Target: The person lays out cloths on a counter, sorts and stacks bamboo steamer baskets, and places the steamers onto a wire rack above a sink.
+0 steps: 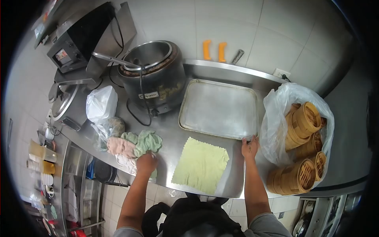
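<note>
My left hand is closed on a crumpled green cloth at the front left of the steel counter. Against that cloth lie a pink cloth and a whitish one. With its fingers at the near right corner of a shallow metal tray, my right hand grips the rim. The tray lies flat and bare. Between my two hands, a pale yellow-green cloth with a ragged edge is spread flat near the counter's front edge.
A black soup warmer with a ladle stands behind on the left, its cord dangling in front. White plastic bags sit beside it. Bamboo steamers fill a clear bag at right. Orange-handled tools rest against the wall.
</note>
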### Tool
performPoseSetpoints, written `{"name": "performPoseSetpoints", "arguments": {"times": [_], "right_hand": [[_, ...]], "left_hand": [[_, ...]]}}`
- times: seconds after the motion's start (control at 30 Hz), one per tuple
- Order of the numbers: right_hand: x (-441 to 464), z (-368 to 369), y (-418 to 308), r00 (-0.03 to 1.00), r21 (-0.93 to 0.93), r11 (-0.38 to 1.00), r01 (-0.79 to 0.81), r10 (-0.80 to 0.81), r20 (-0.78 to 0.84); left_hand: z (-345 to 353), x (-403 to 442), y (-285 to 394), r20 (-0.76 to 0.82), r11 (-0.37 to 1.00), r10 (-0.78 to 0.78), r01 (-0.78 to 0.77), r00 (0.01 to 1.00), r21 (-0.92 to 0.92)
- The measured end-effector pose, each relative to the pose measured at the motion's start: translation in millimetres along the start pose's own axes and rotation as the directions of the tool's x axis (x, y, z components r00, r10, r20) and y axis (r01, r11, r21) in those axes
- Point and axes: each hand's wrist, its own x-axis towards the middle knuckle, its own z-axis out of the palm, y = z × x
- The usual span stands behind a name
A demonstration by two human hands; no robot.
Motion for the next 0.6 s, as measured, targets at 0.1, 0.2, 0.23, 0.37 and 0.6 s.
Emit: {"name": "performPoseSetpoints", "arguments": {"times": [0.1,0.2,0.23,0.37,0.6], "right_hand": [[6.6,0.9,7.8,0.995,-0.075,0.993,0.091,-0.088,0.052],[23.8,4.6,16.6,0.982,-0.039,0.984,0.172,-0.168,0.082],[20.9,-1.1,13.4,0.982,-0.041,0.985,0.169,-0.164,0.093],[-23.8,-4.8,-23.9,0.941,0.01,0.942,0.336,-0.336,-0.036],[-126.6,-15.3,-66.3,0.712,0.105,0.842,0.53,-0.509,0.485]], "left_hand": [[-15.9,-22.1,57.8,0.037,0.946,0.324,-0.323,0.945,-0.04],[-24.1,-18.9,118.0,0.256,0.878,0.473,-0.476,0.843,-0.055],[-13.6,-9.3,127.8,0.289,0.859,0.499,-0.51,0.817,-0.042],[6.0,18.1,141.5,0.384,0.891,0.4,-0.451,0.832,0.049],[8.1,26.7,132.7,0.341,0.939,0.288,-0.333,0.895,0.082]]}}
